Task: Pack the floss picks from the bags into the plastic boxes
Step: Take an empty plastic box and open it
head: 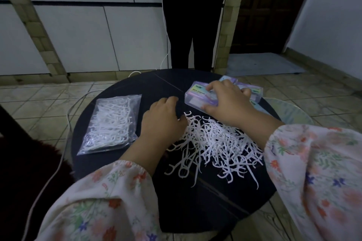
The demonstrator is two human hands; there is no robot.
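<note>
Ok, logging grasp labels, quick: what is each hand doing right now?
Left hand: fingers curled, resting by the floss picks; any grip cannot be told.
Right hand: holding a plastic box.

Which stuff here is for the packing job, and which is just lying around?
For the job:
loose picks
full bag
box held by the right hand
more boxes behind it
left hand at the pile's edge

Just lying about:
white cable
table
person standing
</note>
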